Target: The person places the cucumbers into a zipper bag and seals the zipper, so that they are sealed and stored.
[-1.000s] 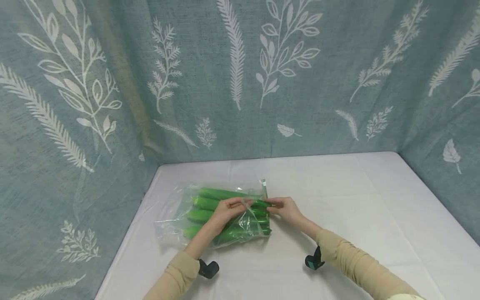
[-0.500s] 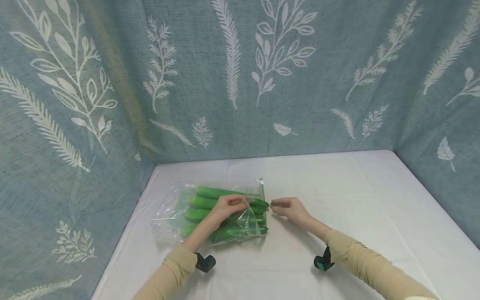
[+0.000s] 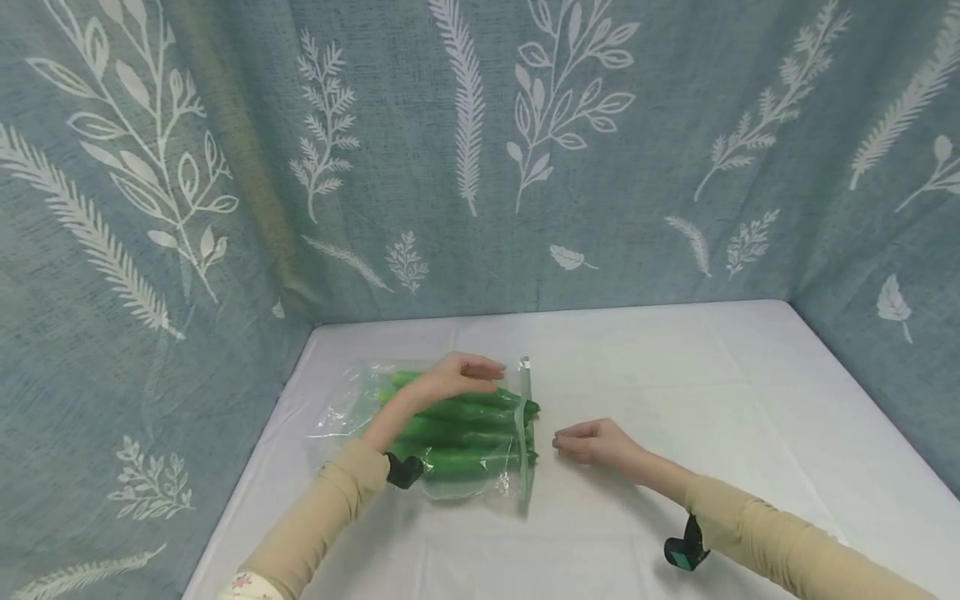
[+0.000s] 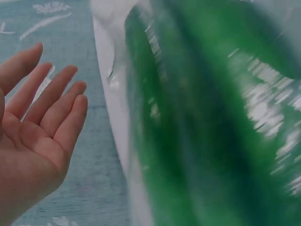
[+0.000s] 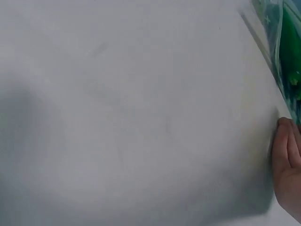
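Several long green cucumbers (image 3: 465, 433) lie side by side in a clear plastic zip bag (image 3: 450, 493) on the white table. Their dark tips reach the bag's mouth (image 3: 522, 433) on the right, and some poke slightly past its edge. My left hand (image 3: 459, 375) hovers over the far side of the bag; in the left wrist view its fingers (image 4: 63, 99) are loosely bent and hold nothing. Just right of the bag's mouth, my right hand (image 3: 600, 442) is apart from it with fingers together and nothing visible in them. Part of the right hand (image 5: 288, 160) is cut off in the right wrist view.
The white-covered table (image 3: 675, 392) extends to the right of the bag and in front of it. A blue-green curtain (image 3: 480, 250) with white leaf prints surrounds the back and sides.
The left hand has let go of the bag's upper film and moved up and away. That film now lies flatter over the cucumbers. My right hand has drawn back right and nearer.
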A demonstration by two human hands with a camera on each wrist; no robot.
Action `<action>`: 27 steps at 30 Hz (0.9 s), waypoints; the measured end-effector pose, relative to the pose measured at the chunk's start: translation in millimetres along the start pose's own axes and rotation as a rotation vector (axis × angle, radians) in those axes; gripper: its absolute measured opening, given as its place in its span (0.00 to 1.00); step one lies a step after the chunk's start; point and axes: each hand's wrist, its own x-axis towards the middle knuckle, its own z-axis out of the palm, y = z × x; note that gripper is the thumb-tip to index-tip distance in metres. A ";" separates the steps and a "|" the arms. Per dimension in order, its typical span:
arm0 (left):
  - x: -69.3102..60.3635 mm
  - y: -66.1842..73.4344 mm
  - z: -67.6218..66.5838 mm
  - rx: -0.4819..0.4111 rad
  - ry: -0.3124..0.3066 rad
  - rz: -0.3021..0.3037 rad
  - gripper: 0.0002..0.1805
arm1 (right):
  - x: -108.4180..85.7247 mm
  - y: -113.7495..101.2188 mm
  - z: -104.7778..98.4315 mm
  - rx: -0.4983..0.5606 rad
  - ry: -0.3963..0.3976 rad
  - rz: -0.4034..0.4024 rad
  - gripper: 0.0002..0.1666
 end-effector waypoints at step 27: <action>170.4 -92.5 -1.2 0.744 -0.056 -0.111 0.21 | -31.2 -22.9 57.6 0.455 -0.268 0.286 0.18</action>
